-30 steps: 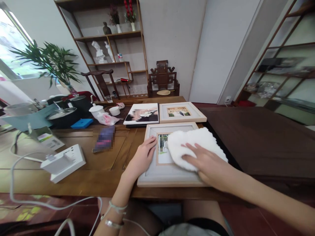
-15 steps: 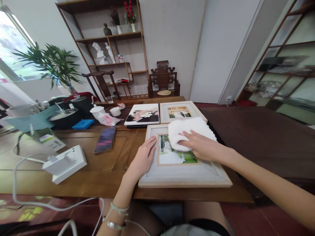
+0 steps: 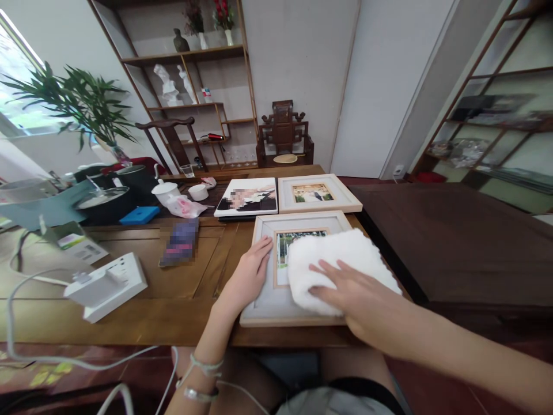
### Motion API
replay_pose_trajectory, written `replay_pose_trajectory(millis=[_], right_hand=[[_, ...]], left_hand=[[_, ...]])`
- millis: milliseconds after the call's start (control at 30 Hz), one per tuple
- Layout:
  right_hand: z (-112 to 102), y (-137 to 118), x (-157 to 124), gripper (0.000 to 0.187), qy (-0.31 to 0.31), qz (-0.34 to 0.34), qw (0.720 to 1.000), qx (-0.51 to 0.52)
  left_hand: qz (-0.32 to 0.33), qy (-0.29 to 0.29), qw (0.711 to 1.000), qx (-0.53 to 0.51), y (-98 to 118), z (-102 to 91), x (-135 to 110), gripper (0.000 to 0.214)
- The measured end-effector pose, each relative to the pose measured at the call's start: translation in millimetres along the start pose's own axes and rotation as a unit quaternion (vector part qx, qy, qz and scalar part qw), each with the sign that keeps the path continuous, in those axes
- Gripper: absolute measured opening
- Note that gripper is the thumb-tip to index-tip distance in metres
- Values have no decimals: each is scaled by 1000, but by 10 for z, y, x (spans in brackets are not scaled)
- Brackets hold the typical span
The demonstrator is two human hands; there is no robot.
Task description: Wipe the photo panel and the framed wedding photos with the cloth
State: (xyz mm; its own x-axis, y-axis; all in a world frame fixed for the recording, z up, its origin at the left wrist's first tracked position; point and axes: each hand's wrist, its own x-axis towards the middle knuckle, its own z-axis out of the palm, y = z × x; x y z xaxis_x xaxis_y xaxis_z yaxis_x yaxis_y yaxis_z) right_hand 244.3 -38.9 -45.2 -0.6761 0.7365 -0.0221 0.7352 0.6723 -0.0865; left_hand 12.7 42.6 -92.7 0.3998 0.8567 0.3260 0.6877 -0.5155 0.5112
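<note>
A light wooden picture frame [image 3: 259,314] lies flat near the table's front edge, with a photo [image 3: 283,253] inside its wide pale border. My left hand [image 3: 253,271] rests on the frame's left side, fingers stretched out flat along it. With my right hand [image 3: 341,285] I hold a folded white fluffy cloth [image 3: 328,253], thumb and fingers pressed into it. The cloth covers the right part of the photo and most of the frame's right side. Behind this frame are a second framed photo [image 3: 314,194] and a white-edged photo panel [image 3: 246,197].
Left on the table [image 3: 151,314] are a white power strip [image 3: 110,285] with a cable, an opened small box [image 3: 78,242], a blurred purple item [image 3: 180,242], a blue box [image 3: 139,215], a white teapot [image 3: 165,192] and dark pots [image 3: 103,204]. A dark brown surface [image 3: 458,242] adjoins on the right.
My right hand and the cloth have moved down the frame, toward me, and the cloth lies more spread out. My left hand stays on the frame's left side. The view has shifted slightly.
</note>
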Motion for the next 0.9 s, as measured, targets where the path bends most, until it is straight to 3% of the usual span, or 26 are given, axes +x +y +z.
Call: replay_pose_trajectory(millis=[200, 367, 500, 700, 900], right_hand=[[101, 684, 598, 73, 115, 57, 988, -89], [72, 895, 880, 72, 112, 66, 987, -99], [79, 730, 703, 71, 71, 27, 994, -74], [-75, 161, 66, 65, -36, -49, 998, -15], [-268, -172, -278, 55, -38, -91, 994, 38]], left_hand=[[4, -4, 1000, 3, 4, -24, -11, 42], [7, 6, 1000, 0, -14, -15, -7, 41], [9, 9, 1000, -5, -24, -1, -4, 41], [9, 12, 1000, 6, -33, 17, -8, 41], [15, 11, 1000, 16, -39, 16, -5, 41]])
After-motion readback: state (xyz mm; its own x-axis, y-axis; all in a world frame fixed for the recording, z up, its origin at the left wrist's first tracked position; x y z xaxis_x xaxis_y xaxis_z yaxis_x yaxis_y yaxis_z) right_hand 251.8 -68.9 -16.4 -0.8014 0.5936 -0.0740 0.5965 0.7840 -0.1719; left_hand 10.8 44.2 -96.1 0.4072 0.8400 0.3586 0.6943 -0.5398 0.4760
